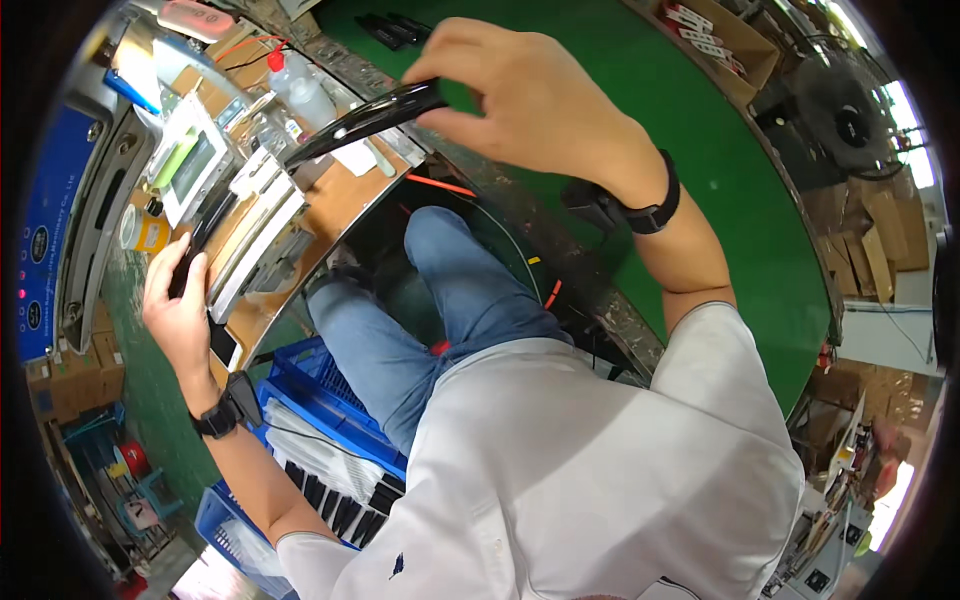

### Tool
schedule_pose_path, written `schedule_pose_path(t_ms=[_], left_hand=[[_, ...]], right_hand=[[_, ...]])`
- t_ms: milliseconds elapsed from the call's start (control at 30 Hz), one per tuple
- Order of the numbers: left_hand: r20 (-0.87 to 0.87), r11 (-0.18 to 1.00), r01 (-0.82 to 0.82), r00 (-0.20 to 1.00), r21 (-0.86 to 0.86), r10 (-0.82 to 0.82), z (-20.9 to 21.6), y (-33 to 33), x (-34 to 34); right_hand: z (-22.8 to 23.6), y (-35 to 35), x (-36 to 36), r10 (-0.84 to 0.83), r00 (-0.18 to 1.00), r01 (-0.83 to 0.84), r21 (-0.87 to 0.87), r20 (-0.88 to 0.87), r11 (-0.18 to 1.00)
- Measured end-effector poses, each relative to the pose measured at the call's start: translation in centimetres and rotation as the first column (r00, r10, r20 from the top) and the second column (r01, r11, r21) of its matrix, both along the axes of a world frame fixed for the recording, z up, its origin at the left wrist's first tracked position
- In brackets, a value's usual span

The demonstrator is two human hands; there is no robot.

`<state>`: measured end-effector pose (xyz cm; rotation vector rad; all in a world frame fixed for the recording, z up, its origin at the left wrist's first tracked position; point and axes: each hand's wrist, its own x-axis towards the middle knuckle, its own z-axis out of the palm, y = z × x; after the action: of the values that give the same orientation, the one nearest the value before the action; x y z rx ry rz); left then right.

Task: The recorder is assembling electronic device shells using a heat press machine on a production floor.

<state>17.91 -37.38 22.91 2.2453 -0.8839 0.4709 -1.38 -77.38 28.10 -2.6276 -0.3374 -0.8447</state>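
Over the wooden bench [345, 203], right hand [540, 105] pinches one end of a long glossy black strip [372, 118], far end slanting down to the pale fixture [262, 235]. Left hand [180, 312] at a second dark strip [213, 216] beside the fixture, thumb and fingers astride it; clasped or merely touching, cannot tell.
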Motion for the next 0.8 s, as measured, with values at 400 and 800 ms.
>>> schedule_pose_path(t_ms=[400,800], left_hand=[[0.372,0.957,-0.119,0.928,0.263,0.014,-0.3,1.4,-2.3],[-0.319,-0.257,-0.358,0.93,-0.898,-0.182,-3.6,11.4,-8.2]], right_hand=[[-16.1,-13.2,2.8,-0.373,0.821,0.521,0.3,-0.433,0.799],[-16.9,-12.0,5.9,-0.43,0.858,0.44,-0.031,-0.281,0.898]])
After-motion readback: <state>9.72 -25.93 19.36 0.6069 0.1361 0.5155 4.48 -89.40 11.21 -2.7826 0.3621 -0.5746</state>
